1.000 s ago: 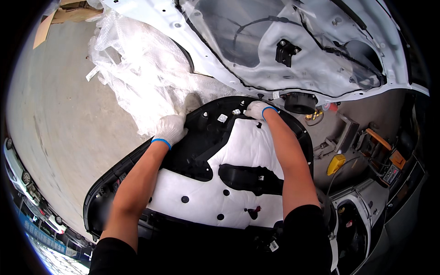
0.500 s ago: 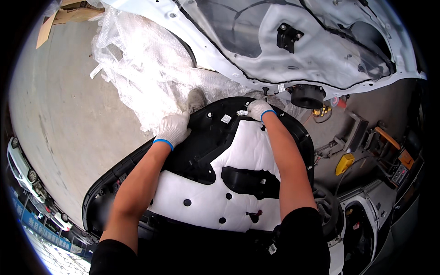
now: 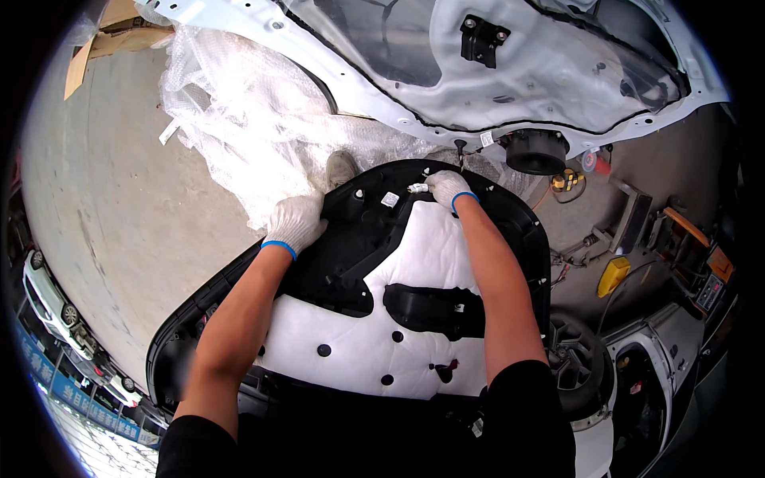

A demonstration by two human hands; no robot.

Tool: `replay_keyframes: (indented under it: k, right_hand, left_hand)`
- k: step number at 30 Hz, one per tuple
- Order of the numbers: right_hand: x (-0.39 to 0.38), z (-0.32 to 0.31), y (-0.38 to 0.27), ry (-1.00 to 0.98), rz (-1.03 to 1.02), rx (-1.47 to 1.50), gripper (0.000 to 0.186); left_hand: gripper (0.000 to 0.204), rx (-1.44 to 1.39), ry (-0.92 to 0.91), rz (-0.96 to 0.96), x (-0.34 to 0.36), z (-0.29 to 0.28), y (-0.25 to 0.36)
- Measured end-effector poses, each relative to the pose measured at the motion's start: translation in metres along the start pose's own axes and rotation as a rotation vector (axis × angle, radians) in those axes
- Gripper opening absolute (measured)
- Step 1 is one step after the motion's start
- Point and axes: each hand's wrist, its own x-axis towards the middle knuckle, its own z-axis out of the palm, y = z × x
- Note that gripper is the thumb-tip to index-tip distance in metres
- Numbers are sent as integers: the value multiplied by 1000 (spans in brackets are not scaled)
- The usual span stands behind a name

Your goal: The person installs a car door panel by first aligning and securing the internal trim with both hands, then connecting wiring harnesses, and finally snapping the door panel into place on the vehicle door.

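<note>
A black car door trim panel point(image 3: 315, 267), its inner side facing up, lies in front of me, with white padding point(image 3: 311, 323) over much of it. My left hand point(image 3: 295, 221), in a white knitted glove with a blue cuff, is closed round the panel's far left edge; its fingertips are partly hidden. Near the far edge, my gloved right hand point(image 3: 448, 190) is closed beside a small white plastic piece point(image 3: 417, 188). What its curled fingers hold is covered by the glove. A white label point(image 3: 390, 199) and a white clip point(image 3: 358, 193) sit between the hands.
A white car door shell point(image 3: 510, 88) with a black speaker point(image 3: 537, 151) stands beyond the panel. Bubble wrap point(image 3: 239, 119) covers floor at the far left, near my shoe point(image 3: 342, 169). At right are a yellow object point(image 3: 613, 276), metal stands point(image 3: 629, 219) and a wheel point(image 3: 575, 358).
The whole view has shifted slightly, so the door shell sits higher in the picture. Both hands keep nearly the same places on the panel.
</note>
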Motion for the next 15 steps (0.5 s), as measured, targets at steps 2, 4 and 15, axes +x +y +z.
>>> replay_keyframes:
  k: [2, 4, 15]
  right_hand:
    - [-3, -5, -2, 5, -35, -108, 22]
    - [-7, -5, -3, 56, -76, -207, 22]
    - [-2, -11, -10, 5, 111, -148, 25]
  left_hand:
    - [38, 0, 3, -3, 1, 2, 1]
    - [39, 11, 0, 1, 0, -1, 3]
    - [38, 29, -7, 4, 2, -5, 3]
